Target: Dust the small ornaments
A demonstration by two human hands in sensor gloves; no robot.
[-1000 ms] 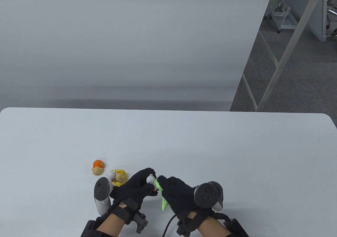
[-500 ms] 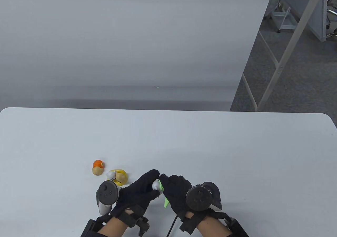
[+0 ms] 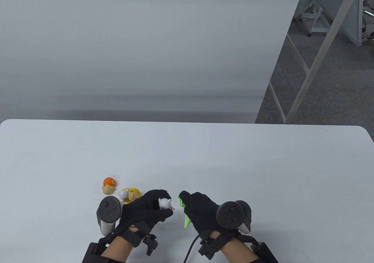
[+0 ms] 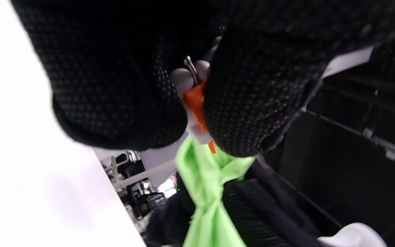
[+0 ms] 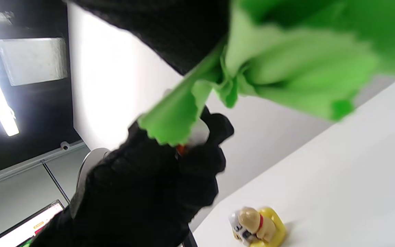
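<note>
While left hand (image 3: 146, 210) pinches white figurine (image 3: 164, 203) | right hand (image 3: 201, 213) grips green cloth (image 3: 185, 220) just beside

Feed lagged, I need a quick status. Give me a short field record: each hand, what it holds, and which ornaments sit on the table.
left hand: grips white figurine, lifted off the table
right hand: holds green cloth
cloth contact: apart from the figurine in the table view
on table: orange-capped ornament; yellow ornament with two small animals
</note>
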